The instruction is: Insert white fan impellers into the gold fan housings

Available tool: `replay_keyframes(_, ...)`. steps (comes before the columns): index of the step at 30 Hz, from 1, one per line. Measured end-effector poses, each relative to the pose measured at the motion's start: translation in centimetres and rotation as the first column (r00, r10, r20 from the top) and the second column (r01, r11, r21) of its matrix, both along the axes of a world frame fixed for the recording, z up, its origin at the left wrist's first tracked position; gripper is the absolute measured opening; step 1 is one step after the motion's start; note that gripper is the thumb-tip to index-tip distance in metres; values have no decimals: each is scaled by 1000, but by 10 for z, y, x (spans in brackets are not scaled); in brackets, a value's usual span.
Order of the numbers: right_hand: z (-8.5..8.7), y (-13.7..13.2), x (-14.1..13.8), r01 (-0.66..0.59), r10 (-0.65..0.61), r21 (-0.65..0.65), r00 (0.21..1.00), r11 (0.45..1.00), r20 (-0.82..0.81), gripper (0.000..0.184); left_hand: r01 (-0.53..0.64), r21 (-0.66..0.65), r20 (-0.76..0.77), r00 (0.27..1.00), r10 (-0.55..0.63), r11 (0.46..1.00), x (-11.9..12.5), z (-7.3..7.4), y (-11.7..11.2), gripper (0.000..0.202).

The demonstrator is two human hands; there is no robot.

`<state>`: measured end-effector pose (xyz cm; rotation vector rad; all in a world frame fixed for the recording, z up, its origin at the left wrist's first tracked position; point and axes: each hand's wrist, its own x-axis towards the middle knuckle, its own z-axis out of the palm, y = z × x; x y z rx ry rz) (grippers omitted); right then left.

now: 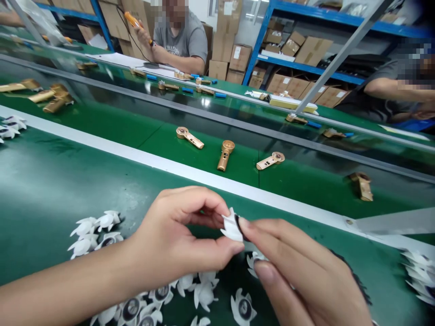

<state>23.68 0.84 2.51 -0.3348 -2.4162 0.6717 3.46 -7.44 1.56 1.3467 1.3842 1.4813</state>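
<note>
My left hand (176, 231) and my right hand (299, 271) meet over the green belt, both pinching a small white plastic fan-like part (231, 225) with a dark ring on one side. Its centre is hidden by my fingertips. Below my hands lie several similar white parts (204, 292) with dark round centres, scattered loose. Another group (95, 231) sits just beyond my left wrist. Across a white belt rail (190, 170), several gold hair-dryer-shaped housings (226, 155) lie on a farther green belt.
A co-worker (180, 36) across the belts holds an orange soldering iron (136, 22). Another person's arm (387, 88) is at the right. Blue shelves (306, 63) of cardboard boxes stand behind. A metal upright (340, 59) crosses the view, and more white parts (419, 276) lie at the right edge.
</note>
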Motion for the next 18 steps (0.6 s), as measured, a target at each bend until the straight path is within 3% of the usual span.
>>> replay_keyframes(3,6,28,-47,-52,55,-54,997,997,55,37,-109,100,131,987,96,989,-25,12,-10,24)
replay_keyframes(5,2,56,-103,149,-142,-18,970,989,199,33,-212,144,249,953,172,966,-43,21,-15,21)
replay_keyframes(6,-2,70,-136,187,-180,-2,947,982,266,33,-243,148,308,932,189,959,-52,26,-17,20)
replay_keyframes(9,-15,109,-230,226,-209,2,899,974,385,32,-268,123,425,884,193,956,-75,31,-14,22)
replay_keyframes(11,-22,125,-269,190,-169,-4,884,982,436,32,-308,87,445,863,239,948,-86,29,-9,23)
replay_keyframes(14,-27,130,-277,142,-123,-5,876,990,467,32,-372,58,407,856,318,927,-96,20,-4,19)
replay_keyframes(18,-22,117,-221,137,-119,-5,878,991,463,26,-366,30,340,879,335,930,-95,13,-3,14)
